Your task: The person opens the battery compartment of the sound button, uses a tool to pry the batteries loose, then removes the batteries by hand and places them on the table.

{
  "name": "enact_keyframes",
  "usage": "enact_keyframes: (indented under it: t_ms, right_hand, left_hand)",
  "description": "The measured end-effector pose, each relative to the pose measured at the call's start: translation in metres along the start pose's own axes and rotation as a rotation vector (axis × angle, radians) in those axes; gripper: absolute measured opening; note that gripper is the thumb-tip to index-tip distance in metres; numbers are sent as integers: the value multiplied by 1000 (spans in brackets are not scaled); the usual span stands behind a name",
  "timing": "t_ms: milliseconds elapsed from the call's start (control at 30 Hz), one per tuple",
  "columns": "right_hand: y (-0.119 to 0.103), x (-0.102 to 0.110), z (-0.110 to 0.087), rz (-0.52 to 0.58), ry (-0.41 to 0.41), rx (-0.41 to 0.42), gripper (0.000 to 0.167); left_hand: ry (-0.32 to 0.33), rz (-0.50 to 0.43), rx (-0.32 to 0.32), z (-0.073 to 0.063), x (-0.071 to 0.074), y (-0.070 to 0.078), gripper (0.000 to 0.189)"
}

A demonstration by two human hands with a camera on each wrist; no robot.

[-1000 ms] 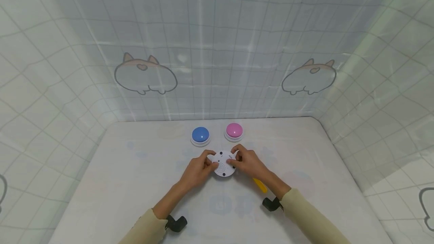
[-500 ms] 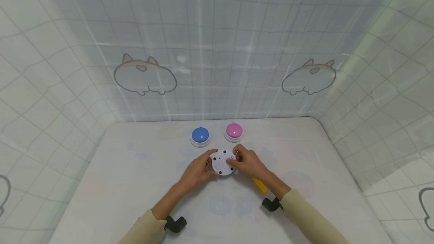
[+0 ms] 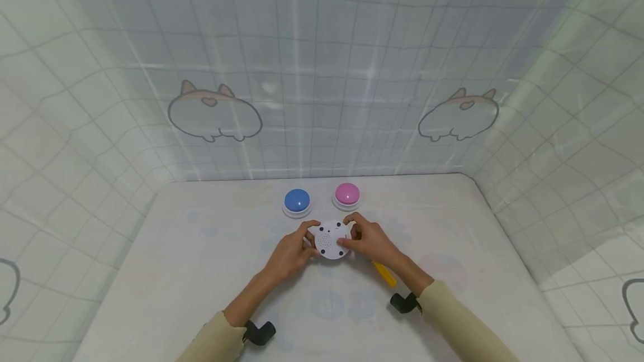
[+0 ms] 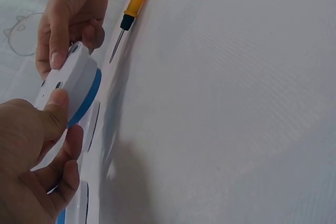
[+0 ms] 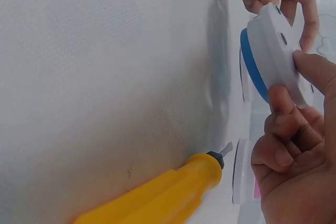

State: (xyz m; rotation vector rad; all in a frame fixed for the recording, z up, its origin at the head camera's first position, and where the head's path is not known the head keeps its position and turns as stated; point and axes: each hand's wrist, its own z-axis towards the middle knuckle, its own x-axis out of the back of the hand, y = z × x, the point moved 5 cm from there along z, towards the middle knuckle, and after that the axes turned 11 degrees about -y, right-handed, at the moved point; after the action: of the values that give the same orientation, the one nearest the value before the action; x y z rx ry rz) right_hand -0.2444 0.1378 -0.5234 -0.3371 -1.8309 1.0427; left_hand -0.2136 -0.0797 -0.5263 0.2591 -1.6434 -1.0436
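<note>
Disc point(image 3: 329, 246), white over blue | left hand point(image 3: 292, 253), right hand point(image 3: 373, 244): fingers pinching its rim | yellow screwdriver point(image 3: 385, 275) on worktop point(image 3: 201, 284) | blue button point(image 3: 297, 200), pink button point(image 3: 347, 194) beyond

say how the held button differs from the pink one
The held button shows its underside to the head camera; the pink button sits dome up on the table. Left hand and right hand grip the held button, not the pink button. The held button's dome is blue, the pink button's pink. Both have round white bases.
</note>
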Motion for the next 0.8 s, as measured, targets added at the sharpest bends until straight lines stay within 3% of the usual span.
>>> enact_keyframes:
  t_ms: [333, 500, 800]
  right_hand:
    - [-2, -4, -1, -4, -32, -49, 52]
    - [-4, -3, -2, -14, 9, -33, 47]
    - [-4, -4, -4, -38, 69, -72, 37]
  left_hand:
    - [2, 55, -51, -1, -1, -1, 63]
    - [-9, 55, -55, -1, -3, -2, 63]
    - [26, 12, -47, -2, -2, -6, 43]
